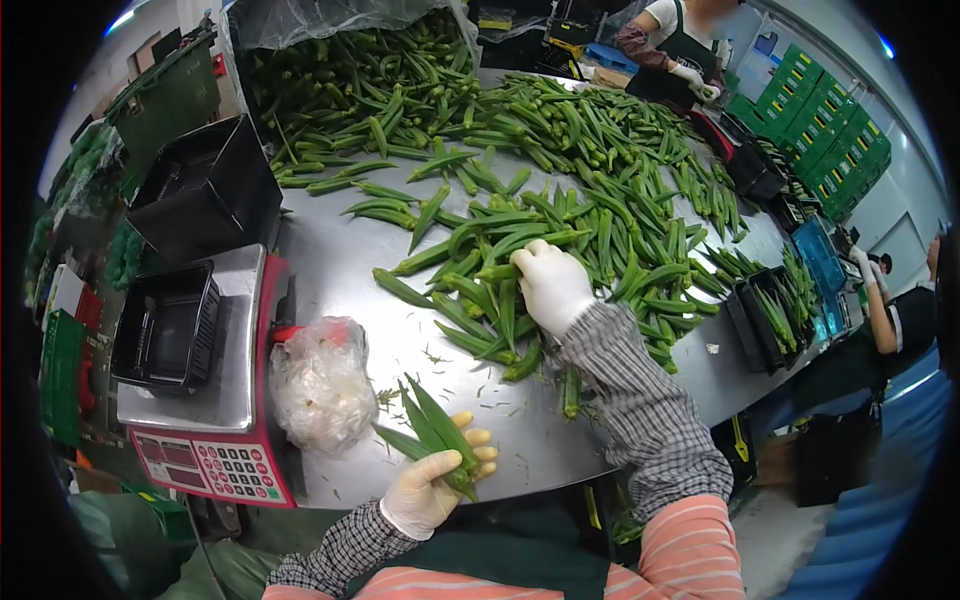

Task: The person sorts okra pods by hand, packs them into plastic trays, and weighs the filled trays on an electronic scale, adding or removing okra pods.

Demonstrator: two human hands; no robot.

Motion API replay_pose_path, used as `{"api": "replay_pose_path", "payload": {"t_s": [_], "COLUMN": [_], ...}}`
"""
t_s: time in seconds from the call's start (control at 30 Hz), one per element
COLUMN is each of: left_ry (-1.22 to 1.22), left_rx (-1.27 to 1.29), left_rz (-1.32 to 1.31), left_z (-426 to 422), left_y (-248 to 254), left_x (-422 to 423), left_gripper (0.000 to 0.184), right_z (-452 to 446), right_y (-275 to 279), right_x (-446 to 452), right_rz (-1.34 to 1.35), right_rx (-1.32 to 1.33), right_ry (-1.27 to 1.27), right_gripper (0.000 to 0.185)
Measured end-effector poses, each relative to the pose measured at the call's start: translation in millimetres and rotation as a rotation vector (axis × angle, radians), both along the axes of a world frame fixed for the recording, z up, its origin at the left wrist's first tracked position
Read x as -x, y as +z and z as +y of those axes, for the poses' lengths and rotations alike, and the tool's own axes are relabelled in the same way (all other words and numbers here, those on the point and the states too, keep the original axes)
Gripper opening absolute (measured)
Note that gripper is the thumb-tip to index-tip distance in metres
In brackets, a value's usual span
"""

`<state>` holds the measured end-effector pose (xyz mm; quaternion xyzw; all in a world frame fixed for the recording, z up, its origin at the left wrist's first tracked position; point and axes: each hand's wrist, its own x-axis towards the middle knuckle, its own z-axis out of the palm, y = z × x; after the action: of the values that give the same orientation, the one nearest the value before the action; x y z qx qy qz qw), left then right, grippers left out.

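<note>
Left hand [440, 480], lower centre, clamped on some okra pods [428, 422], and mid-frame the right hand [550, 287] (its grip? can't tell) meets the okra heap [610, 220]!

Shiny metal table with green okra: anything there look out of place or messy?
Slightly messy: small green scraps litter the shiny metal table between the loose green okra pile and the white-gloved left hand. A crumpled clear plastic bundle beside the red-trimmed silver scale looks stray.
</note>
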<state>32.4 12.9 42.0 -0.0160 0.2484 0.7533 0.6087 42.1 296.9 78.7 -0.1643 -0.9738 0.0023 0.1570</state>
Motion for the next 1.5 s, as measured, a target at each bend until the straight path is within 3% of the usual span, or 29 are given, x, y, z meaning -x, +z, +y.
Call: {"api": "replay_pose_path", "payload": {"t_s": [0.07,0.13,0.2,0.3,0.33,0.37,0.43,0.5,0.57,0.67,0.8,0.87,0.93,1.0,1.07,1.27,1.33,1.37,1.47,1.5], "left_ry": [0.015,-0.019,-0.059,-0.098,-0.085,-0.066,-0.051,-0.039,-0.039,-0.064,-0.078,-0.082,-0.069,-0.083,-0.055,0.049,0.075,0.088,0.146,0.130], "left_rx": [-0.024,-0.129,-0.260,-0.190,-0.160,-0.163,-0.204,-0.218,-0.199,-0.222,-0.364,-0.390,-0.349,-0.320,-0.297,-0.185,-0.150,-0.137,-0.163,-0.171], "left_rz": [-0.006,-0.088,-0.248,-0.235,-0.217,-0.257,-0.256,-0.208,-0.129,-0.161,-0.189,-0.150,-0.136,-0.111,-0.087,0.017,0.122,0.165,0.256,0.289], "left_z": [-3.6,-1.4,5.6,4.9,4.0,2.9,1.7,2.0,1.6,1.1,2.3,3.0,4.6,1.9,-3.4,-32.9,-37.3,-36.8,-21.7,-16.4], "left_y": [-3.0,-8.3,-13.8,-25.3,-26.7,-28.2,-25.3,-15.6,-3.1,-1.1,-21.5,-27.5,-25.7,-23.8,-19.6,-13.2,-6.5,-4.1,1.4,0.8], "left_x": [4.0,4.7,5.7,6.8,6.6,6.9,6.9,7.6,7.5,6.0,3.5,0.6,-2.4,-3.5,-5.9,-6.9,-3.7,-3.7,-1.0,-0.3], "left_gripper": [0.049,0.047,0.046,0.041,0.040,0.041,0.042,0.041,0.040,0.040,0.039,0.039,0.038,0.038,0.038,0.040,0.042,0.043,0.046,0.052], "right_z": [-22.0,-55.9,-97.3,-89.0,-60.7,-40.8,18.1,68.1,59.2,25.1,-8.1,-21.4,-30.0,-50.9,-60.2,-48.9,-43.7,-47.1,-57.1,-60.4], "right_y": [10.9,24.3,33.5,35.9,31.7,47.2,14.2,-14.5,12.0,52.5,71.7,75.6,75.2,70.5,47.0,-14.9,3.0,18.7,66.4,77.3], "right_x": [-22.0,-35.7,-49.1,-36.2,-24.2,-16.0,-1.8,-3.0,-34.4,-122.0,-276.1,-317.3,-297.8,-240.1,-174.4,-37.2,-33.5,-41.5,-81.0,-90.5], "right_rz": [0.220,0.178,0.054,0.027,0.179,0.107,0.122,0.001,0.130,0.277,0.079,-0.323,-0.062,0.101,0.132,0.128,0.465,0.635,0.676,0.561], "right_rx": [0.005,0.133,0.110,0.203,0.057,0.021,-0.311,-0.282,-0.125,0.114,0.172,-0.074,-0.045,0.300,0.172,-0.091,0.013,0.262,0.929,1.027], "right_ry": [0.195,0.554,0.681,0.630,0.577,0.381,0.010,-0.102,-0.138,-0.140,-0.511,-0.819,-0.565,-0.391,-0.043,0.360,0.365,0.291,0.022,0.027], "right_gripper": [0.026,0.028,0.029,0.029,0.029,0.033,0.035,0.031,0.021,0.022,0.021,0.036,0.039,0.042,0.048,0.030,0.022,0.016,0.013,0.014]}}
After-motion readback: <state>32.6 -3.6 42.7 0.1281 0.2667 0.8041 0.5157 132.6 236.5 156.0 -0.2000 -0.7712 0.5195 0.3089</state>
